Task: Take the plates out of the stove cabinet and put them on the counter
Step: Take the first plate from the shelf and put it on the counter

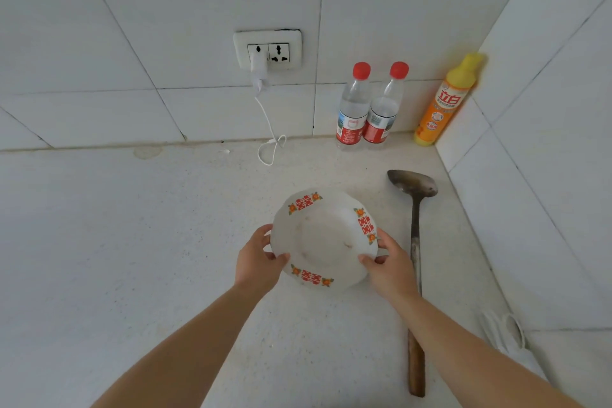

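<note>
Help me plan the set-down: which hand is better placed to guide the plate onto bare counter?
Left, probably. The left hand grips the plate rim beside bare counter; the right hand sits close to the ladle.

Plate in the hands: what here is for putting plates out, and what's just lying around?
For the job: plate, left hand, right hand, counter.
Just lying about: ladle, water bottles, yellow soap bottle, plugged-in charger.

Plate [324, 238] underside, ladle handle [415, 235] partly hidden
</note>
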The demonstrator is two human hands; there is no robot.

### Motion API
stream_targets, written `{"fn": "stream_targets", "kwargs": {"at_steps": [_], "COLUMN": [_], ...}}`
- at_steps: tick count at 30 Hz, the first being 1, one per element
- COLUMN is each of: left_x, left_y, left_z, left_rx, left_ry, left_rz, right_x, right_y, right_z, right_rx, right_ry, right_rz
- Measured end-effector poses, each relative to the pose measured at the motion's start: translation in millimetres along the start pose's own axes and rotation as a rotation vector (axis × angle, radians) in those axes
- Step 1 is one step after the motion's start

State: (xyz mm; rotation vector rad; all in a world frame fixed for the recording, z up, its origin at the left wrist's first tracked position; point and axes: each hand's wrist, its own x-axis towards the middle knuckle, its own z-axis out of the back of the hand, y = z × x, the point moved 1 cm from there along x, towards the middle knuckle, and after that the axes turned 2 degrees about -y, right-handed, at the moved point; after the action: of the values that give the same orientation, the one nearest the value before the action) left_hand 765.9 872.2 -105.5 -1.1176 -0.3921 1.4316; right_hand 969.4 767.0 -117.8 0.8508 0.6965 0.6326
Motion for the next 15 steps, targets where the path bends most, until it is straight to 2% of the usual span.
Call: {"fn": "stream_targets", "kwargs": {"at_steps": [15], "left_x": [87], "left_y": [-43], "left_z": [-12], "left_rx": [0.044], "left_ry": [0.004], "left_rz": [-0.042], "right_x": [96], "right_y": [29], "right_z": [2], "right_rx": [-0.034], "right_ry": [0.026], "right_rz": [0.06]}}
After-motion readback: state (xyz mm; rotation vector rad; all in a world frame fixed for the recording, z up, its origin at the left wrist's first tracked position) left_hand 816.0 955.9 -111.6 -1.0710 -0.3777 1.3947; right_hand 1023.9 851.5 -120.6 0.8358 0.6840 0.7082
